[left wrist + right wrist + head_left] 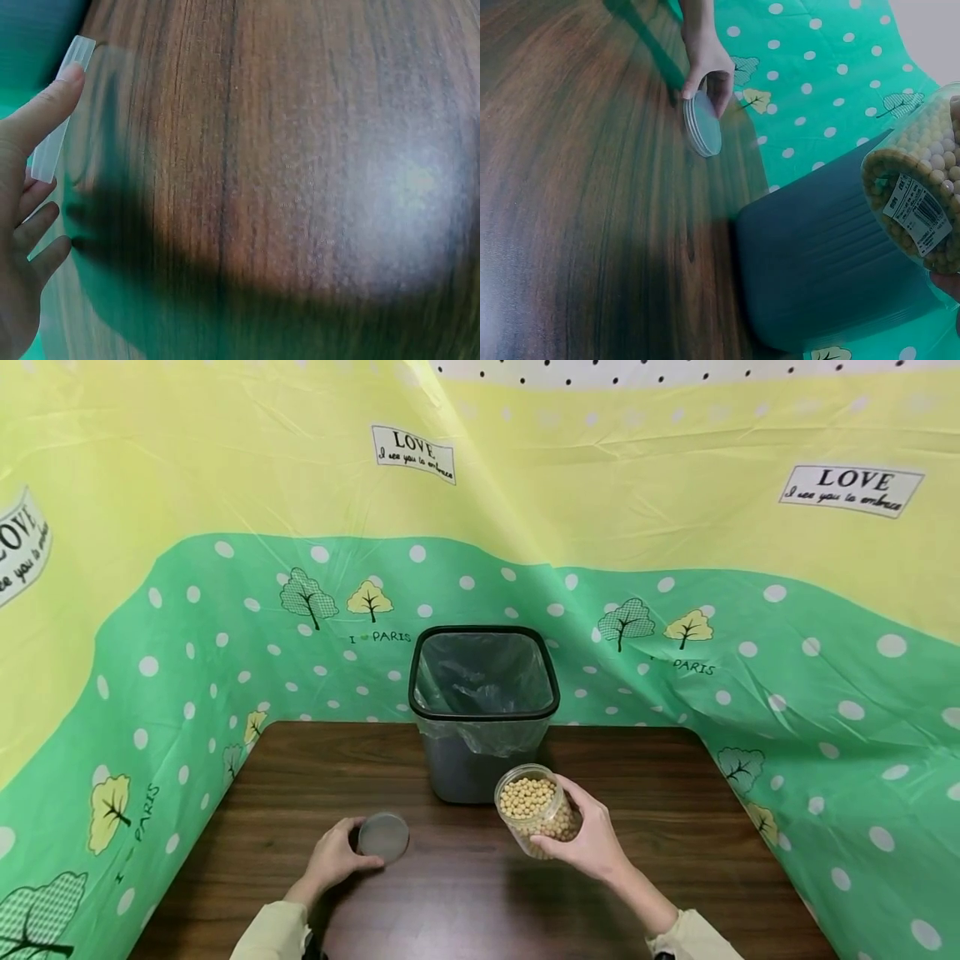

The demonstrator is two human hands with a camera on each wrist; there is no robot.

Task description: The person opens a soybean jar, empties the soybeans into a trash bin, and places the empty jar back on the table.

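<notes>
On the left, my left hand (330, 858) pinches a round translucent lid (384, 837) between thumb and fingers, just above the table. Seen edge-on in the left wrist view, the lid (51, 150) looks thin and pale. My right hand (597, 841) grips a clear jar (562, 825) from its right side. Round beige soybeans (527, 797) fill the jar almost to its uncovered mouth. The jar tilts toward the left in front of the bin. A white barcode label (919, 214) shows on its base in the right wrist view.
A dark bin (468, 768) with a black rim and a clear plastic liner (487, 735) stands at the table's back middle. The brown wood-grain table (450, 902) lies under both hands. A green and yellow patterned cloth (645, 535) hangs around the back and sides.
</notes>
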